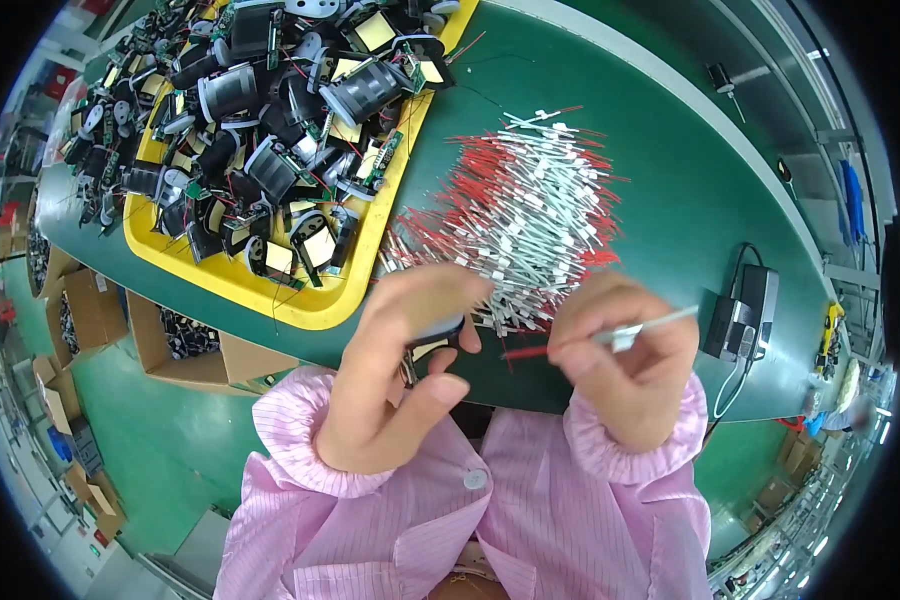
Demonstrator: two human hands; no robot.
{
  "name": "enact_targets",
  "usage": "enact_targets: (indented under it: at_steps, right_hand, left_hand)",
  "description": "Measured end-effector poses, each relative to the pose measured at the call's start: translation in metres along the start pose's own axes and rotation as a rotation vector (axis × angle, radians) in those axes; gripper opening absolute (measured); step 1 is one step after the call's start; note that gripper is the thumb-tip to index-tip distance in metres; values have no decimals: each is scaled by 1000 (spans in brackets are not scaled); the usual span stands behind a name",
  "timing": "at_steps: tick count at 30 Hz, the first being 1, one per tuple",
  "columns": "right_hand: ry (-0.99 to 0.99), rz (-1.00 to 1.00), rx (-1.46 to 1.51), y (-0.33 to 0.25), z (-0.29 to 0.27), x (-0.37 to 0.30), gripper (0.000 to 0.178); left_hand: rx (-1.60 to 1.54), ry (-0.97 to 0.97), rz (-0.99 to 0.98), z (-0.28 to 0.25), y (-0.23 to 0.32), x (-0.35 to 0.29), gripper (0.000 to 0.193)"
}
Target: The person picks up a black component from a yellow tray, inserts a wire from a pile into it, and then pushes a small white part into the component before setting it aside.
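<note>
My left hand (375, 365) is curled round a small black electronic part (433, 342) with a grey rim and a pale pad; the fingers hide much of it. To its right, my right hand (625, 365) pinches a thin wire lead (660, 322). The lead has a red end pointing left, a pale end pointing right and a small white connector. Both hands are slightly blurred, held apart above the table's near edge. Just beyond them lies a heap of red and white wire leads (540, 210).
A yellow tray (315, 316) full of black parts (275, 170) stands at the far left on the green table (670, 210). More parts lie beyond its left side. A black power adapter (745, 315) sits at the right. Cardboard boxes (160, 340) stand below the left edge.
</note>
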State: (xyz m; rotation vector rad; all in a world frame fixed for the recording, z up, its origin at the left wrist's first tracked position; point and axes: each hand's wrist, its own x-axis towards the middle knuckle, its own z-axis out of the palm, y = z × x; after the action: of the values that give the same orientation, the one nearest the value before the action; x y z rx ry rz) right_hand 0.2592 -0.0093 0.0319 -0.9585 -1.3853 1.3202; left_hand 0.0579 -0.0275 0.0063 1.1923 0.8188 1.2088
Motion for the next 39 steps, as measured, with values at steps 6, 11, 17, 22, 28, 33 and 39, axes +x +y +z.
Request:
enact_targets:
  at_steps: [6,11,17,22,28,33,39]
  right_hand:
    - [149,149,338,4,10,4,9]
    - [87,97,293,-4,18,7,15]
    - [44,89,170,-9,15,3,13]
    - [19,-95,-85,-10,15,2,7]
    - [28,-91,-241,-17,18,2,7]
    - [60,-95,-296,-18,21,1,9]
    - [60,-107,-352,-19,25,0,13]
  left_hand:
    - [-98,26,-151,4,4,2,47]
    - [397,-95,138,2,1,6,51]
    - [460,-86,264,2,-5,5,47]
    - [578,-84,328,1,1,9,45]
    - [618,-110,362,0,2,10,47]
    - [625,-118,366,1,-1,10,44]
    - [643,-92,401,-1,-4,10,40]
